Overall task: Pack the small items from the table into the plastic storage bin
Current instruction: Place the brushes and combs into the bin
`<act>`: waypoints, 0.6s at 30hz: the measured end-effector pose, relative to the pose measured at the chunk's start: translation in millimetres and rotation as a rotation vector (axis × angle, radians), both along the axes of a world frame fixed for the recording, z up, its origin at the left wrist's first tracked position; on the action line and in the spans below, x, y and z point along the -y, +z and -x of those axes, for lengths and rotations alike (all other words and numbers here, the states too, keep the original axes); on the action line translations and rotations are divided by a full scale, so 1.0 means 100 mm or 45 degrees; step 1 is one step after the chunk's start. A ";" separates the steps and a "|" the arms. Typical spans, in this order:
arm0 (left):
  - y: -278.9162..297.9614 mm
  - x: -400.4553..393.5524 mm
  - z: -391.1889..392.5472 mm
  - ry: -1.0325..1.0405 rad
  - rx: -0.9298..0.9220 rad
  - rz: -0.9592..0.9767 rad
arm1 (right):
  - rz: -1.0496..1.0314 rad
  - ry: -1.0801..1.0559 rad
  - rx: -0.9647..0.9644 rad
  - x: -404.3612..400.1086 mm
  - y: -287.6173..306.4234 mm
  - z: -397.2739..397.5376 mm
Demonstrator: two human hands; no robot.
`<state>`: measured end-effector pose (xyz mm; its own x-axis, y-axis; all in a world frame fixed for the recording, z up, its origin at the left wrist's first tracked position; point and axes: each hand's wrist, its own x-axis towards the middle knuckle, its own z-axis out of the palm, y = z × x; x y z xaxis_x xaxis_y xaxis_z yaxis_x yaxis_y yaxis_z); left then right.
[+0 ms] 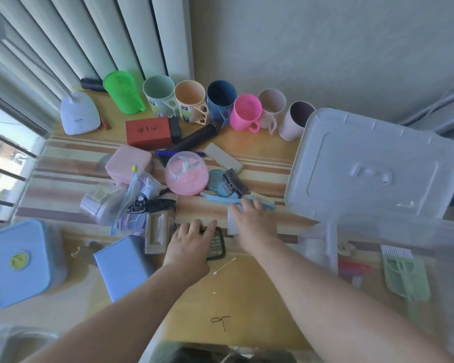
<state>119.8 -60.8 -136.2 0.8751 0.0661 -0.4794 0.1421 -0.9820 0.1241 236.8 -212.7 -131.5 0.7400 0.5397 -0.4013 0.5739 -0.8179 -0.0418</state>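
The clear plastic storage bin (404,244) stands at the right edge of the wooden surface (247,297), its translucent lid (372,163) propped up behind it. Through its wall I can make out a pale green slotted comb-like piece (404,273) and a red item (354,267), though the blur keeps me from saying more about them.

The left hand (192,242) lies palm down, fingers spread and nearly straight, resting on a dark green gridded soap tray (216,244) near the middle of the surface; its grip is apart, clamped on nothing. The right hand (254,224) reaches just beyond it, fingers laid over a small white flat piece (232,221) and touching the light blue brush with tan bristles (257,200). Whether that grip is closed round either one I cannot tell, as the back of the hand hides the fingertips.

Behind the hands sits a round pink box with a clear domed lid (186,174), with a pale pink rectangular case (129,163) to its left and a red cardboard box (148,132) farther back. A black claw hair clip (150,205) lies on a clear zip bag (131,203). A white cotton swab (224,265) lies near the left wrist. Along the back wall stands a row of plastic cups, from a bright green cup (122,91) to a hot pink mug (247,111).
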 end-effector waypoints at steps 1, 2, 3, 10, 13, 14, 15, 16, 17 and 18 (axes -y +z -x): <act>0.03 0.00 0.00 0.016 0.014 0.009 | 0.035 0.042 -0.017 0.02 0.01 0.02; 0.07 0.00 0.01 0.034 0.022 0.026 | 0.080 0.069 -0.063 0.04 0.03 0.04; 0.12 0.00 0.00 0.054 0.026 0.050 | 0.124 0.069 -0.133 0.06 0.06 0.08; 0.73 0.06 0.08 0.322 0.362 0.352 | -0.133 -0.145 -0.319 0.29 0.70 0.23; 1.07 0.17 0.06 0.357 0.621 0.414 | -0.677 -0.263 -0.376 0.65 1.21 0.19; 1.20 0.23 0.05 0.353 0.697 0.478 | -0.849 -0.284 -0.384 0.84 1.39 0.20; 1.33 0.31 0.03 0.342 0.764 0.545 | -0.987 -0.309 -0.372 1.04 1.55 0.21; 1.45 0.41 0.01 0.333 0.824 0.592 | -1.074 -0.347 -0.354 1.27 1.69 0.24; 1.58 0.53 -0.01 0.323 0.878 0.615 | -1.130 -0.400 -0.346 1.51 1.80 0.26; 1.70 0.67 -0.04 0.304 0.922 0.630 | -1.165 -0.463 -0.350 1.75 1.87 0.29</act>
